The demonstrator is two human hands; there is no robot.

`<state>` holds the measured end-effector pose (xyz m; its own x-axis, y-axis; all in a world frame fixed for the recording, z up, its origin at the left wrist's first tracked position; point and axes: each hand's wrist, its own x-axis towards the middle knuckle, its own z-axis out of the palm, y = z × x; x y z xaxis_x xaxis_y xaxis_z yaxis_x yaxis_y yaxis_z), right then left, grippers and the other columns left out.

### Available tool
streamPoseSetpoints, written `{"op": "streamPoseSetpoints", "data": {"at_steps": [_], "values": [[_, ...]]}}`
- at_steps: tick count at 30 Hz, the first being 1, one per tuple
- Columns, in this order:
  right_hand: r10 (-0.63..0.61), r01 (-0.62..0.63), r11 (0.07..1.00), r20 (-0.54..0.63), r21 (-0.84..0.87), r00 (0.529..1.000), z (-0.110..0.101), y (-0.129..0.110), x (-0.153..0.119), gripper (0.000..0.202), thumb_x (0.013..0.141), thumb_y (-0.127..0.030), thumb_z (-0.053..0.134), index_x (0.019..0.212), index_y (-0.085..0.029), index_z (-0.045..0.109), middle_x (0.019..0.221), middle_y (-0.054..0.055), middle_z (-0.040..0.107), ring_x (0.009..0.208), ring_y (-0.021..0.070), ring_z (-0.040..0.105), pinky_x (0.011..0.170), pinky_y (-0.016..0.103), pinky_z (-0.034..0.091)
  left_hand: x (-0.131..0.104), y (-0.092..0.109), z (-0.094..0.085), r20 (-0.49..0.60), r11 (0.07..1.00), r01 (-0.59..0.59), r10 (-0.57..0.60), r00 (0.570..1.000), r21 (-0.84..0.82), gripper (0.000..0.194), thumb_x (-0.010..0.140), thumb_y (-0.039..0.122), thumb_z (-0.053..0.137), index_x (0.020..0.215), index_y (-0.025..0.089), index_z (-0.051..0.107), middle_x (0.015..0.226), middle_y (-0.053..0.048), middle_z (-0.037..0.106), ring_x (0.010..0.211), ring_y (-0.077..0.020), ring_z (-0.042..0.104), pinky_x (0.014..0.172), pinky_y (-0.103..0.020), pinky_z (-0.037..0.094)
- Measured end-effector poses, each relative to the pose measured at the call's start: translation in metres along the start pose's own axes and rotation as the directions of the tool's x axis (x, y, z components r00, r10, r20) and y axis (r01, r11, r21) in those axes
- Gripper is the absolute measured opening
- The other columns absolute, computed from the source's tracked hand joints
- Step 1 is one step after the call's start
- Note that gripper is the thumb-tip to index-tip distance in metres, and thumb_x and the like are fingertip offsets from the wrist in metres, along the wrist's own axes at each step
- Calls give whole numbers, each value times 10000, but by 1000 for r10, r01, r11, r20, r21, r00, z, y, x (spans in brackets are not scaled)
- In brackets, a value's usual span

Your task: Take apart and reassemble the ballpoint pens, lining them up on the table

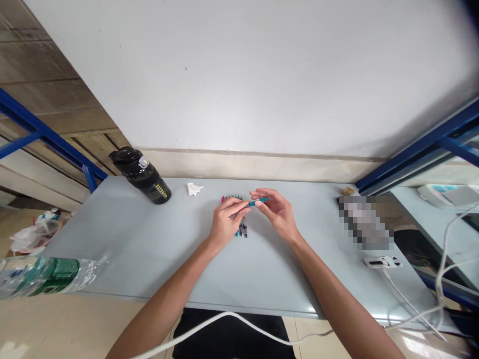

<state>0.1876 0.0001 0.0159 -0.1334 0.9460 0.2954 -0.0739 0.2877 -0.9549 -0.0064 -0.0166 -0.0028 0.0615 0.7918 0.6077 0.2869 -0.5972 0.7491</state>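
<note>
Left fingers (230, 202) and right fingers (268, 192) hold a teal pen (259, 201), half-hiding other pens (244, 231); tissue (193, 189) and black bottle (145, 179) leftward.

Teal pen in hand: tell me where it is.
In the head view, the teal pen is just right of centre, between the left hand and right hand, near the pens on the table.

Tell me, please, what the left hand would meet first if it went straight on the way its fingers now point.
Apart from the teal pen between them, the left hand would probably meet the right hand first, though depth is hard to judge from this one view.
</note>
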Motion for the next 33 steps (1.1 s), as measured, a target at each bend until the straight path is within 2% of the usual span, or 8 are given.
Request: {"op": "streamPoseSetpoints", "data": {"at_steps": [9, 13, 17, 18, 20, 23, 28, 33], "values": [[43, -56, 984, 78, 169, 996, 7, 0, -3, 344, 925, -483, 862, 1203, -309, 758, 1239, 64, 816, 1224, 290, 746, 1119, 526, 577, 1, -5, -6, -5, 997, 68, -69, 998, -41, 217, 1008, 381, 754, 1170, 279, 855, 1016, -75, 787, 905, -210, 705, 831, -353, 558], [49, -44, 991, -33, 125, 998, 8, 5, -2, 302, 859, -465, 924, 1014, -268, 756, 1042, 61, 829, 1010, 261, 779, 974, 455, 625, 0, -5, -5, -2, 999, 17, -17, 1000, -36, 211, 999, 373, 768, 1156, 264, 857, 993, -77, 783, 871, -200, 700, 815, -351, 557], [45, -37, 998, -164, 53, 986, 10, 9, -1, 390, 802, -517, 954, 840, -251, 671, 815, 21, 753, 760, 202, 709, 790, 376, 615, -1, -3, -3, -14, 999, -29, 29, 999, -16, 201, 1002, 377, 762, 1149, 278, 857, 1006, -78, 793, 892, -202, 714, 814, -352, 572], [39, -31, 998, -156, 53, 987, 10, 9, -1, 393, 808, -531, 946, 870, -254, 675, 854, 27, 761, 796, 208, 718, 802, 375, 616, -1, -3, -3, -20, 1000, -28, 28, 999, -13, 203, 1003, 384, 759, 1147, 278, 857, 1008, -80, 795, 897, -204, 718, 813, -351, 575], [23, -17, 997, -78, 82, 997, 12, 7, -3, 382, 853, -541, 910, 1042, -272, 716, 1066, 62, 799, 1009, 245, 751, 911, 401, 622, 0, -2, -4, -36, 1000, -7, 6, 999, -14, 218, 1004, 399, 756, 1148, 270, 857, 1000, -84, 797, 883, -205, 720, 806, -352, 575], [14, -18, 993, 34, 114, 999, 15, 2, -5, 394, 947, -523, 827, 1258, -306, 718, 1301, 85, 783, 1264, 281, 712, 1085, 475, 583, 3, -2, -7, -34, 998, 33, -35, 999, -46, 238, 1014, 403, 742, 1168, 260, 853, 1021, -90, 811, 893, -212, 730, 817, -358, 574], [32, -31, 995, -6, 96, 999, 16, -5, -8, 274, 920, -492, 862, 1075, -287, 765, 1154, 76, 823, 1168, 308, 762, 1066, 513, 596, 5, 0, -9, -1, 999, 26, -26, 1000, -45, 209, 1016, 372, 741, 1136, 252, 864, 1019, -84, 827, 894, -214, 742, 851, -369, 568], [-3, 7, 997, -50, 81, 999, 14, -5, -8, 322, 876, -517, 896, 933, -269, 698, 1061, 75, 816, 1073, 293, 775, 1010, 497, 613, 2, 2, -8, 25, 1000, 1, -1, 1000, -22, 219, 1024, 372, 728, 1138, 244, 864, 1024, -87, 825, 874, -210, 740, 811, -358, 562]]}}
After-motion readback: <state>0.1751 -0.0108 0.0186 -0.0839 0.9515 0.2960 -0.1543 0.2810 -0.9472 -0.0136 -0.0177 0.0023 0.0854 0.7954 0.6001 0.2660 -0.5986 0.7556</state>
